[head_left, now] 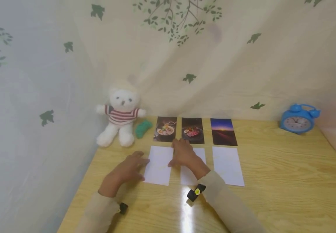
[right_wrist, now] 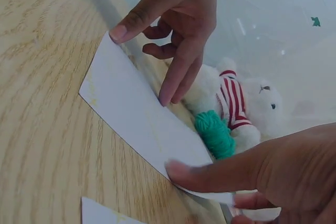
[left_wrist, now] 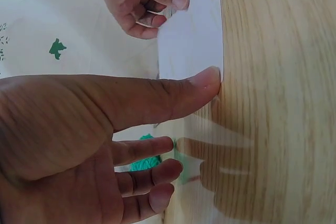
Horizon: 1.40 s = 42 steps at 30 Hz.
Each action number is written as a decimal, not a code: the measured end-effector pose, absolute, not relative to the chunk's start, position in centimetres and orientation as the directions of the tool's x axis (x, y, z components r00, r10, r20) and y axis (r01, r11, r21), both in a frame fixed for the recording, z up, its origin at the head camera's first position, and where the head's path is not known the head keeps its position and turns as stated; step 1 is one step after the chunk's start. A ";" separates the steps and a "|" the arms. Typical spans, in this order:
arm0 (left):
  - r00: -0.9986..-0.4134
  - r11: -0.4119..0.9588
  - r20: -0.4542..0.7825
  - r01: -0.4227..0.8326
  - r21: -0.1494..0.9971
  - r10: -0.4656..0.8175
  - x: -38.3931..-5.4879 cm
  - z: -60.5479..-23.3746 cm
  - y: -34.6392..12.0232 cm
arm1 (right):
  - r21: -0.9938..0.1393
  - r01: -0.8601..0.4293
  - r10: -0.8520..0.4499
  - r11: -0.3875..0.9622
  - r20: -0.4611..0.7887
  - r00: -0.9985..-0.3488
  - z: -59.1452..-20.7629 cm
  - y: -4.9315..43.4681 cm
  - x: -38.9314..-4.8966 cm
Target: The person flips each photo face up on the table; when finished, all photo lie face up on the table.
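A blank white card (head_left: 158,165) lies on the wooden table between both hands. My left hand (head_left: 130,166) is at its left edge; in the left wrist view the thumb (left_wrist: 205,83) touches a near corner, with the fingers spread apart. On the opposite side is my right hand (head_left: 184,152), its thumb (right_wrist: 181,174) on the card's right edge and its fingers around the far corner. The right hand and wrist partly cover a second white card (head_left: 189,173). A third white card (head_left: 228,166) lies to the right.
Behind the white cards lie a noodle-bowl picture (head_left: 165,129), a meat-dish picture (head_left: 192,130) and a sunset picture (head_left: 224,132). A white teddy bear (head_left: 121,116) sits back left beside green yarn (head_left: 143,128). A blue alarm clock (head_left: 297,119) stands back right. Printed cloth hangs behind the table.
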<state>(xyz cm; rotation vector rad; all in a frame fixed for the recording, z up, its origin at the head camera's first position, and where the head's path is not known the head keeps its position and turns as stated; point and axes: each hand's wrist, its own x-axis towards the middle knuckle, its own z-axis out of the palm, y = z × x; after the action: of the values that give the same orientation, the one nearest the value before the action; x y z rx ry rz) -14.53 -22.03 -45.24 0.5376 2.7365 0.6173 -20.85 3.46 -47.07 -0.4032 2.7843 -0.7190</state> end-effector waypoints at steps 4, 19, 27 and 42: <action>-0.891 0.841 -0.179 0.305 0.447 0.417 -14.6 -45.6 -21.9 | -0.683 -0.174 -0.348 0.710 -0.125 -0.929 -47.1 3.8 -21.0; -0.925 0.901 -0.149 0.290 0.321 0.351 -15.1 -44.7 -17.2 | -0.931 0.044 -0.264 0.363 -0.148 -0.953 -46.5 4.8 -21.7; -0.950 0.895 -0.161 0.181 0.407 0.266 -14.3 -43.5 -15.4 | -0.978 0.166 -0.278 0.124 -0.194 -0.941 -45.3 4.3 -21.1; -0.949 0.734 -0.113 0.149 0.662 0.295 -14.8 -41.1 -16.5 | -0.992 0.077 -0.345 0.098 -0.106 -0.933 -44.7 4.4 -20.9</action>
<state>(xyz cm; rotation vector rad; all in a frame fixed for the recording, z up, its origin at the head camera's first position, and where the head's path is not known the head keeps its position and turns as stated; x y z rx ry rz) -14.80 -16.49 -41.11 0.3531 2.7258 1.0143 -20.87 4.39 -44.74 -0.2646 2.0703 -1.9019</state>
